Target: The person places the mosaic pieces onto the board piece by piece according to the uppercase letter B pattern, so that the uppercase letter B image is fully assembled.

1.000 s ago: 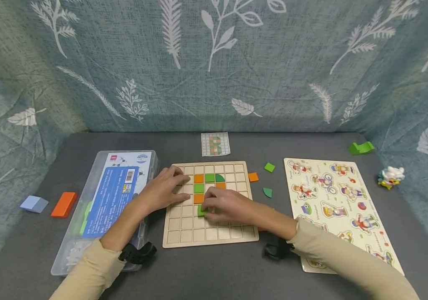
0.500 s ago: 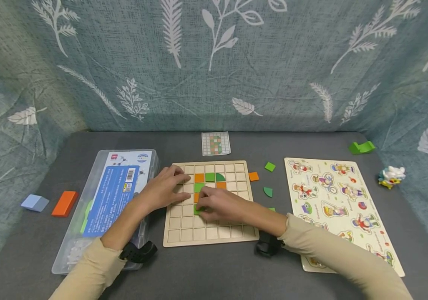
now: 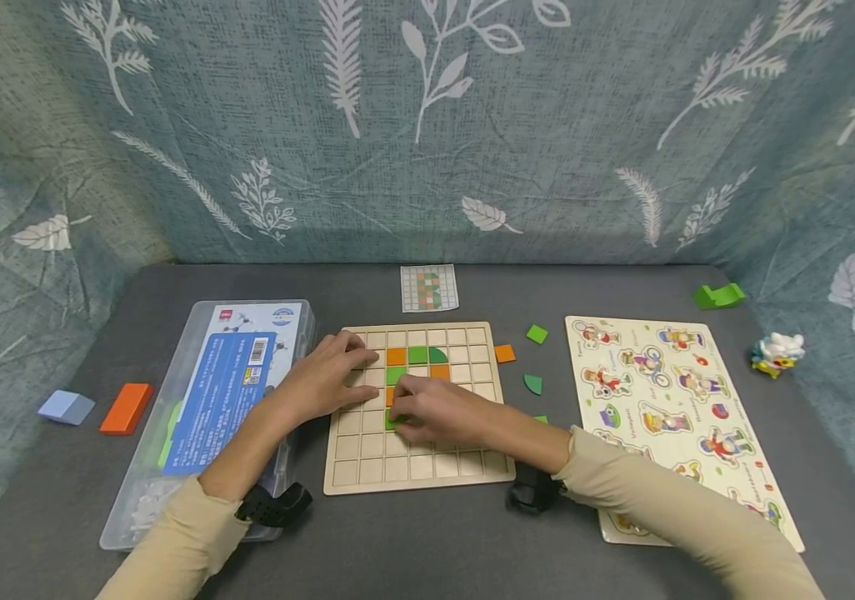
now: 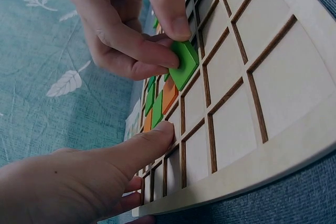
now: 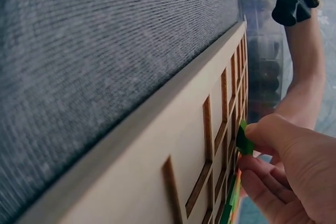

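Note:
A wooden grid board (image 3: 422, 471) lies in the middle of the table. Thumb and fingers of my right hand (image 3: 442, 410) pinch a green square tile (image 4: 185, 65), slightly tilted at a cell in the column below the other tiles. Along the board's left side rests my left hand (image 3: 326, 377), fingers spread, its thumb on the grid near the tiles in the left wrist view. Set in the cells are an orange square tile (image 3: 396, 357), a green square tile (image 3: 417, 355), a dark green quarter-circle tile (image 3: 438, 356) and others, some partly hidden behind my right hand.
Right of the board lie loose tiles: a green square (image 3: 537, 333), an orange square (image 3: 505, 353) and a quarter circle (image 3: 533, 384). A pattern card (image 3: 429, 288) sits behind it. A plastic case (image 3: 225, 400) stands left, a picture puzzle board (image 3: 667, 392) right, under my right sleeve.
My right hand has shifted slightly left with the green tile, bringing it over a cell under the orange one. My left hand stays in place.

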`<state>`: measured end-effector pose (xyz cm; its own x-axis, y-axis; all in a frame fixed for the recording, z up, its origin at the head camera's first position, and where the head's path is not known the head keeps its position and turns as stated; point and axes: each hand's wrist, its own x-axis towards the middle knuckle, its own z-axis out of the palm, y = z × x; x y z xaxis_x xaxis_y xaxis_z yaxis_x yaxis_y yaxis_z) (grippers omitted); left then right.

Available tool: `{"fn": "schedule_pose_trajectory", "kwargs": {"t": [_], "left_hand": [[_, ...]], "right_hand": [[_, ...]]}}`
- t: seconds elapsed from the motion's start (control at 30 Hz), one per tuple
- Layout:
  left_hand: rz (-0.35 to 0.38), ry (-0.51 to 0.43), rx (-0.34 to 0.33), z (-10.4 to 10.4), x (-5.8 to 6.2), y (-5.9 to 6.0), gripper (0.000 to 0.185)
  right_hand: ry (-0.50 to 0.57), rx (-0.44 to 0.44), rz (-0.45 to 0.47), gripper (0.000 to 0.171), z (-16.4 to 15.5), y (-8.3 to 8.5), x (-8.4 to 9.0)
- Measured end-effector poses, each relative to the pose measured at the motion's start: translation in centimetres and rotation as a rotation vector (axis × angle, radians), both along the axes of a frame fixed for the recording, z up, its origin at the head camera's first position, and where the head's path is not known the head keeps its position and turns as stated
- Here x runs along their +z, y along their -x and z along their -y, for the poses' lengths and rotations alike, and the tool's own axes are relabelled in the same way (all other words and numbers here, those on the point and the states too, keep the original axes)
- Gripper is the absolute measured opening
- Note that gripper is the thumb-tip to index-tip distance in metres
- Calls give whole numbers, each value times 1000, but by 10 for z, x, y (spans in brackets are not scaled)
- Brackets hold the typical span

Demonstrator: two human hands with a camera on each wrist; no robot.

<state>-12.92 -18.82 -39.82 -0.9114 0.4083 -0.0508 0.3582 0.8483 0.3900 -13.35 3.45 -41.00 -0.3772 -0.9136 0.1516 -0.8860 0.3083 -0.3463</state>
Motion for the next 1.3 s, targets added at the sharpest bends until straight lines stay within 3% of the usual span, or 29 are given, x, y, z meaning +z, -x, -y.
{"fn": "schedule_pose_trajectory", "kwargs": {"t": [0.23, 0.47, 0.73, 0.93, 1.3], "left_hand": [[11, -2, 7, 0, 0, 0, 48], [13, -10, 12, -2, 0, 0, 48], [11, -6, 10, -1, 0, -1, 49], [13, -5, 8, 0, 0, -2, 49], [14, -8, 7, 0, -1, -1, 50]], "right_hand": [[-12, 19, -4, 9, 2, -1, 0], [-79, 65, -86, 11, 7, -4, 5], [20, 86, -191, 11, -7, -9, 1], [97, -11, -202, 17, -55, -12, 2], [230, -322, -66, 25, -147, -2, -2]]}}
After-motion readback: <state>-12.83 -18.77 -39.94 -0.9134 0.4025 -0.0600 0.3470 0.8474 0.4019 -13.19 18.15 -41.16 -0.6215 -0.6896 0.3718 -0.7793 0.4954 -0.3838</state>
